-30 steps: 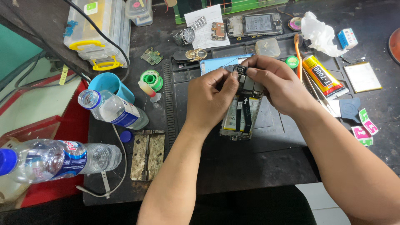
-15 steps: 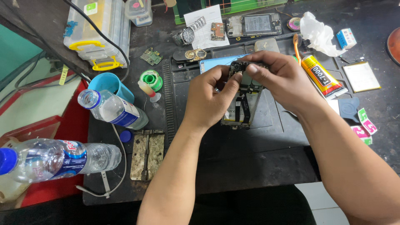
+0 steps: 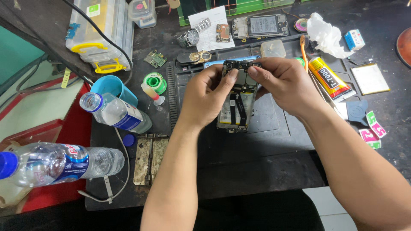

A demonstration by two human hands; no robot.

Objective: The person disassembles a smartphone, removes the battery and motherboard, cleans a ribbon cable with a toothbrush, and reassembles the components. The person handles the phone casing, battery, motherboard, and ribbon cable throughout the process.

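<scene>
I hold an opened phone (image 3: 236,107), its back cover off and its circuit board, battery and black flex cables showing, just above a dark work mat (image 3: 257,158). My left hand (image 3: 205,96) grips its left edge, thumb pressing near the top of the board. My right hand (image 3: 284,85) grips the upper right, thumb on the board beside the left thumb. The phone's top end is tilted away from me.
Two plastic water bottles (image 3: 115,113) (image 3: 55,162), a blue cup (image 3: 113,87) and a green solder spool (image 3: 154,81) sit at left. A glue tube (image 3: 329,79), crumpled tissue (image 3: 325,36) and stickers (image 3: 372,130) lie at right. Another opened phone (image 3: 261,25) and a wristwatch (image 3: 190,38) lie behind.
Both hands have shifted on the phone: the thumbs now press side by side on the upper board, and the phone sits slightly more upright and centred.
</scene>
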